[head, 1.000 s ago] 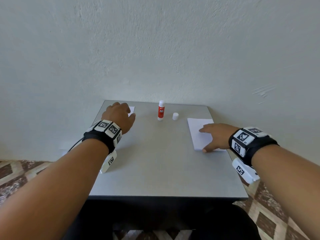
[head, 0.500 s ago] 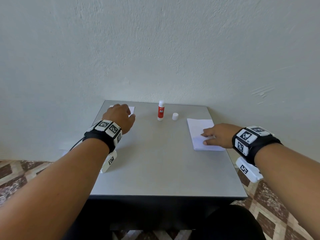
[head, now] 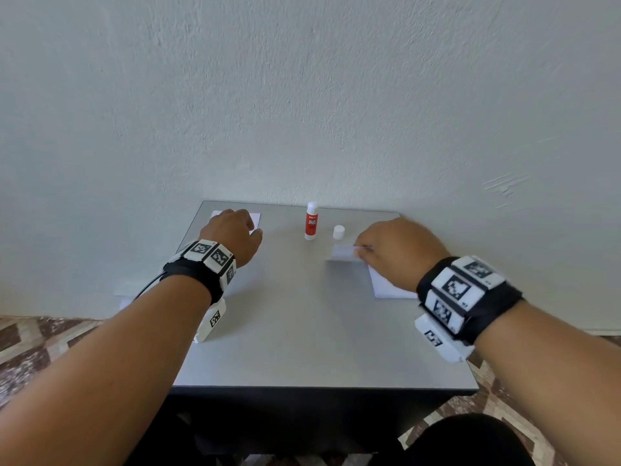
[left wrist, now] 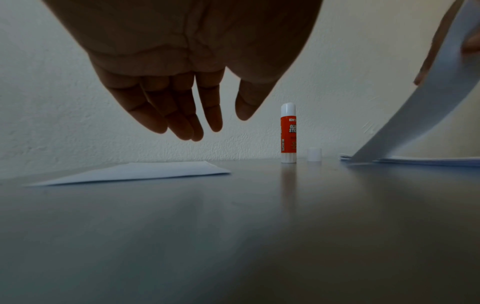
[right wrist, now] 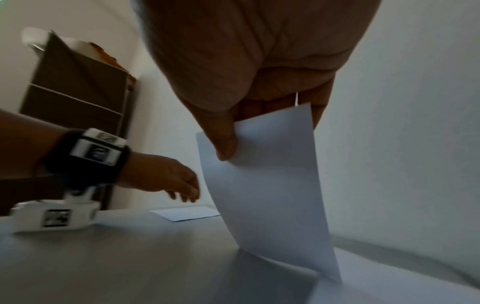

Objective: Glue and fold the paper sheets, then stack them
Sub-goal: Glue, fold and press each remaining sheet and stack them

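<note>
Because the right hand [head: 400,253] pinches one paper sheet [head: 344,252] off the pile of sheets [head: 391,287] by the right edge of the surface [head: 302,331], the head view shows that sheet raised toward the middle, presumably to be glued there. The uncapped glue stick [head: 311,220] stands upright near the far edge with its cap [head: 338,232] just beside it, within reach of either hand.

In the left wrist view the left hand [left wrist: 182,82] hovers above the surface, fingers relaxed and holding nothing, over a flat folded sheet [left wrist: 135,171] at the far left corner, likely the start of the stack.

The right wrist view, though blurred, shows thumb and fingers clamping the sheet's upper edge while its lower edge trails on the pile.
</note>
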